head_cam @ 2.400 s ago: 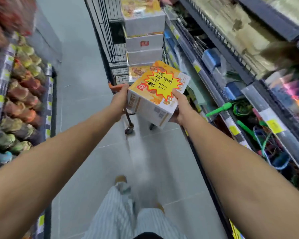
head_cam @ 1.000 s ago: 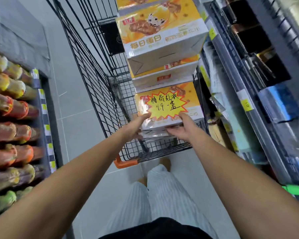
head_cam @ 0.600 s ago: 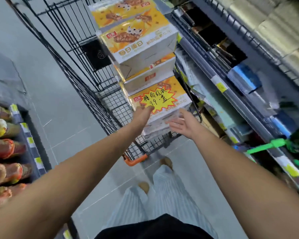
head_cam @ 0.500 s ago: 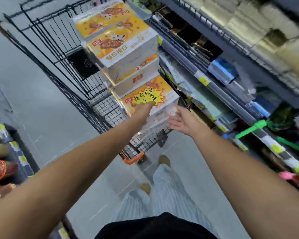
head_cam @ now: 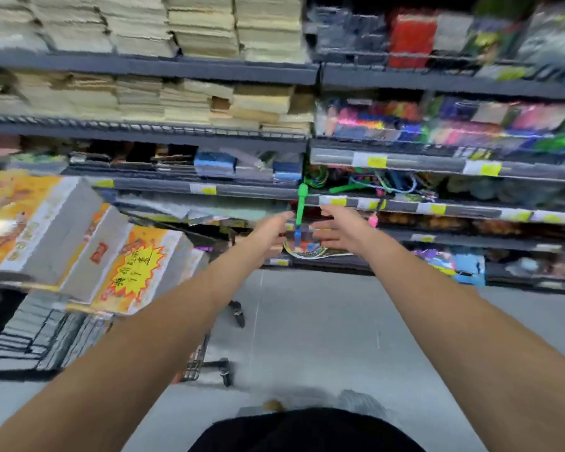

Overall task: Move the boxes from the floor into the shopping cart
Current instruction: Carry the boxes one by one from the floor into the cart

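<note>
Before the shelving, at centre frame: left hand [head_cam: 268, 231], empty, fingers extended and loosely spread, palm turned inward; right hand [head_cam: 341, 228], empty, fingers spread, palm turned toward the left hand. The two hands are near each other, apart, touching nothing. Both forearms bare, reaching forward from the lower frame edge.

Between and just behind the hands: green handle [head_cam: 301, 203], hanging down from a shelf edge, blurred; small blurred packaged goods below it, kind not legible.

Left of the left forearm: shopping cart [head_cam: 30, 340], black wire, seen at an angle, castor wheels [head_cam: 227, 375] on the floor. Inside the cart, boxes in a row, orange-yellow tops and white sides:
- box with yellow starburst label [head_cam: 144, 269], nearest the left forearm, handwritten marks on the label;
- middle box [head_cam: 95, 252], red mark on its white side, touching the starburst box;
- large box [head_cam: 30, 223], farthest left, printed orange top, tilted in view.

Behind: dark metal shelves [head_cam: 209, 71], several tiers, yellow price tags along the edges. Upper left tiers: stacked pale paper goods [head_cam: 206, 27]. Right tiers: mixed colourful items [head_cam: 437, 122], blurred.

Below: grey tiled floor [head_cam: 323, 327]. Bottom edge: dark garment [head_cam: 307, 432] of the person.
</note>
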`<state>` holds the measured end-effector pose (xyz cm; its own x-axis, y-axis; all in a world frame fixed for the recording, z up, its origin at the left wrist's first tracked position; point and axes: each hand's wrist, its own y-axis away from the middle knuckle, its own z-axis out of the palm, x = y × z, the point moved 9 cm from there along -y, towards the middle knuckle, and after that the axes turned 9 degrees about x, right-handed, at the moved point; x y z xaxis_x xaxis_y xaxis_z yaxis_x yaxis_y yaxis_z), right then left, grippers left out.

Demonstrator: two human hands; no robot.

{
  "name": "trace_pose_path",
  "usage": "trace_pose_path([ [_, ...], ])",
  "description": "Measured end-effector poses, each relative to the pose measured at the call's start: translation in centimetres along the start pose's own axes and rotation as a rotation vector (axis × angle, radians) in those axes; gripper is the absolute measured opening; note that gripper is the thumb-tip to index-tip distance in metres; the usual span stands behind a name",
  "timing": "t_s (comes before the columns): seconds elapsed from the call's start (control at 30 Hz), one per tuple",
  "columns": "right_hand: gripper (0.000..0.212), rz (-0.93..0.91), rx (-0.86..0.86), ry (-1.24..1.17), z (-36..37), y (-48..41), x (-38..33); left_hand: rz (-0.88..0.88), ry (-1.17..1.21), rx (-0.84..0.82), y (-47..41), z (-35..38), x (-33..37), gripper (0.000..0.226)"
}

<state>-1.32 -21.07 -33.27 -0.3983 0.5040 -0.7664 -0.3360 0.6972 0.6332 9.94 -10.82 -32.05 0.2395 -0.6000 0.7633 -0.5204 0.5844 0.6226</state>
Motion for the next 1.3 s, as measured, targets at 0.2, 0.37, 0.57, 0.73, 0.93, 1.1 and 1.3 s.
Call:
trace_pose_path([
  [0.2,0.038,-0.017,0.157,-0.132,-16.4,2.9,1.6,0.079,-0.162,-0.189,3.5,15.5,2.8,0.047],
  [0.37,0.027,-0.044,0.31,-0.236,-31.7,7.1,3.8,0.16,-0.253,-0.329,8.8,30.5,5.0,0.046],
  [0.57,0.02,-0.019,0.436,-0.28,-47.1,11.4,9.2,0.287,-0.36,-0.449,15.5,47.2,6.6,0.028],
  [0.73,0.02,-0.016,0.524,-0.335,-59.2,15.3,14.0,0.347,-0.457,-0.55,20.8,60.2,6.0,0.033],
  [0.93,0.018,0.016,0.662,-0.418,-70.3,18.4,19.6,0.367,-0.529,-0.689,25.6,72.1,4.6,0.021],
  [1.1,0.024,0.088,0.754,-0.522,-78.4,19.2,24.2,0.35,-0.636,-0.777,26.9,81.1,2.7,0.037],
  [1.3,0.02,0.145,0.936,-0.657,-89.6,20.5,27.7,0.356,-0.71,-0.932,28.7,95.9,2.8,0.041],
])
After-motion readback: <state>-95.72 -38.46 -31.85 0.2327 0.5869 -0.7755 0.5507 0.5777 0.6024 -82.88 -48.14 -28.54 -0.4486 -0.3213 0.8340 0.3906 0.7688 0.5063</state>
